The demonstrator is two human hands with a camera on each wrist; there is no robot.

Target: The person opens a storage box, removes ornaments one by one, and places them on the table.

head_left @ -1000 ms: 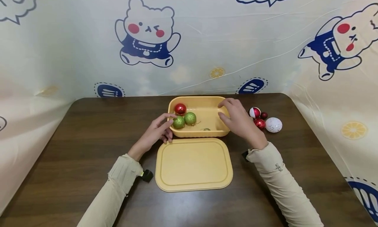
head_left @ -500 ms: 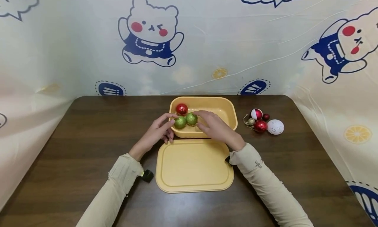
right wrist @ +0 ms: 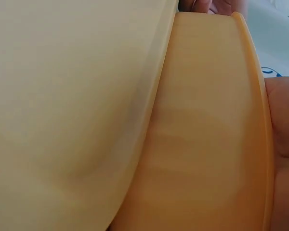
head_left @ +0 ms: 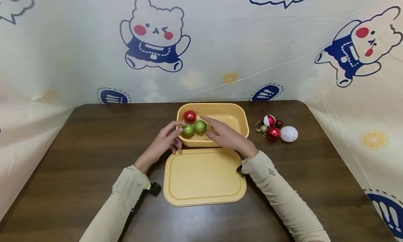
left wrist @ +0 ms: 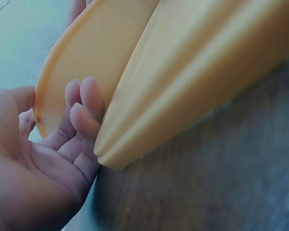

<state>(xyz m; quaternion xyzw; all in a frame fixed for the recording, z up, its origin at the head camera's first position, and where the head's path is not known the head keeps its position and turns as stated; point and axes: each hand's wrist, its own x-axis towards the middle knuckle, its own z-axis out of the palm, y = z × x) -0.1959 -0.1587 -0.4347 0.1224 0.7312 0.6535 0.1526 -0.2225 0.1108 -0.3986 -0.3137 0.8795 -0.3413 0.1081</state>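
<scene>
My left hand [head_left: 167, 138] is at the left end of a yellow plastic box [head_left: 237, 119], gripping its rim. In the left wrist view, the thumb [left wrist: 21, 96] touches the rim and the other fingers bend against the outer wall. My right hand [head_left: 225, 133] reaches over the front wall, with fairly straight fingers spread close to the right-hand green glitter ball [head_left: 200, 127]. Another green glitter ball [head_left: 188, 130] lies by my left thumb, and a shiny red ball [head_left: 190, 116] sits behind them. The box floor under my right hand is hidden.
A flat yellow lid [head_left: 204, 177] lies in front of the box. To the right sit a white speckled ball [head_left: 289, 134], a red ball [head_left: 273, 133], a red-and-white ball [head_left: 269, 121], a small dark red ball [head_left: 278, 123] and a small gold ball [head_left: 263, 129].
My right hand has moved left, from the box's right end to beside the green balls, and then stayed about there. The gold ball came into view. My left hand has kept its place.
</scene>
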